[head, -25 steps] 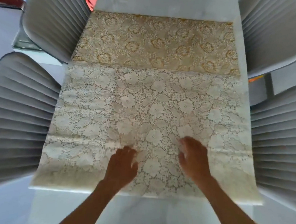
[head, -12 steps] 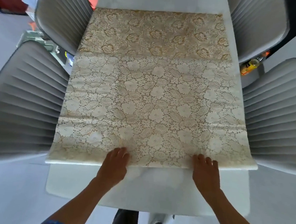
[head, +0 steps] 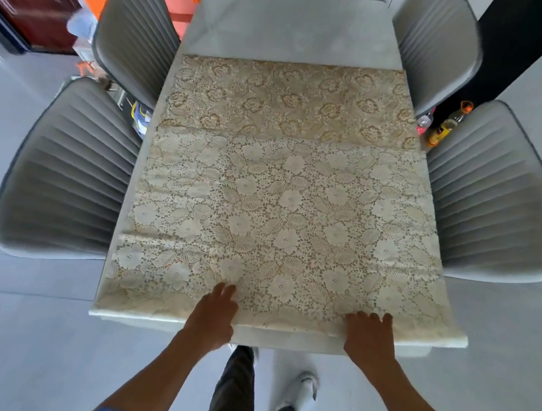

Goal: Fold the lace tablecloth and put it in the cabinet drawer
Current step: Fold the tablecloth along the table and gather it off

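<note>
The lace tablecloth lies flat on the white table. Its near part is a cream folded layer, and a golden-brown strip shows beyond the fold line. The cloth's near edge sits just short of the table's near edge. My left hand rests on that near edge left of centre, fingers over the lace. My right hand holds the same edge right of centre, fingers curled on top. Both thumbs are hidden under the hem. No cabinet or drawer is in view.
Grey ribbed chairs flank the table, two on the left and two on the right. Bottles stand on the floor between the right chairs. My legs and shoes are below the table's near edge.
Both hands slid back from the middle of the near cloth to its near edge and now close on it. The view pulled back, so more floor and table show.
</note>
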